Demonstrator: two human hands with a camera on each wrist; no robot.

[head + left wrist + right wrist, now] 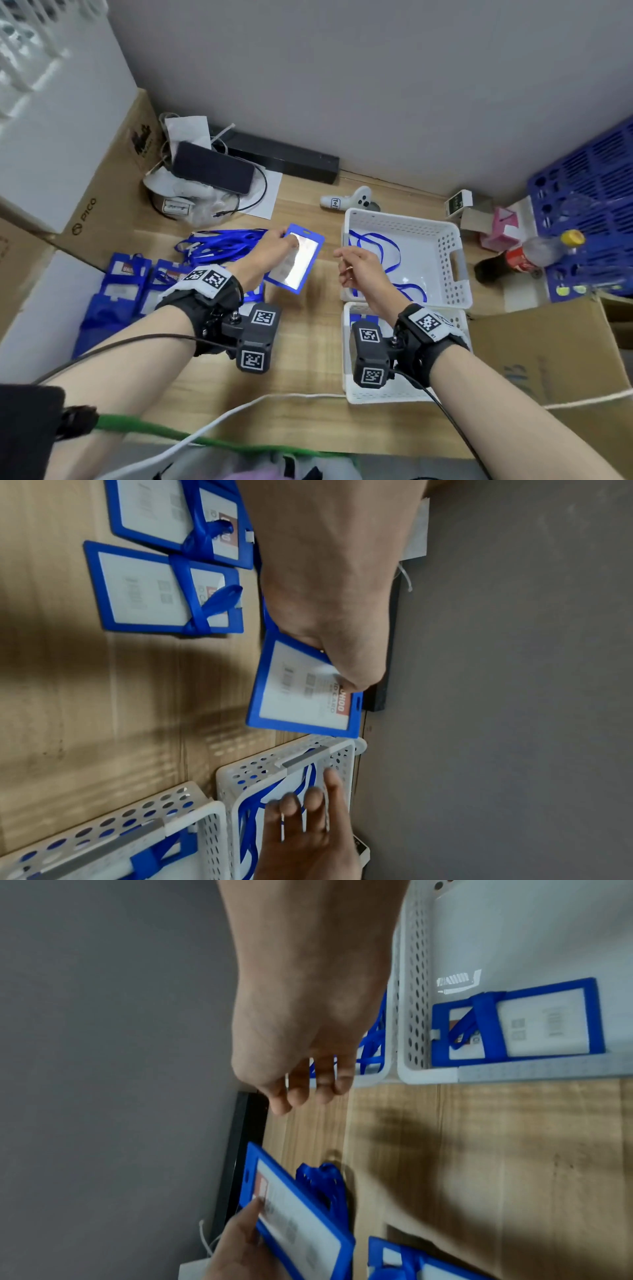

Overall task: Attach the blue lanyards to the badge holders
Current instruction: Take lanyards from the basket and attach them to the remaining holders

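Blue-framed, a badge holder [296, 262] hangs above the wooden table [308, 342], pinched at its upper edge by the left hand [274, 248], thumb on its clear face and the other digits behind it. That forearm reaches in from seven o'clock, a black wrist strap around it. At three o'clock of the holder, the right hand [359, 270] hovers with relaxed, slightly bent fingers and holds nothing; it sits over the near-left corner of a white perforated basket [448, 260], where loose blue lanyards [383, 246] lie. At six o'clock of that basket, touching it, a second white basket [411, 1015] holds a badge holder with a lanyard wrapped around it. More lanyards are heaped [219, 245] at nine o'clock of the left hand, with wrapped badge holders [164, 593] lying flat just nearer. Grey walls [376, 85] close the table's far edge; cardboard boxes [113, 192] stand at ten o'clock, a blue crate [589, 192] at two.
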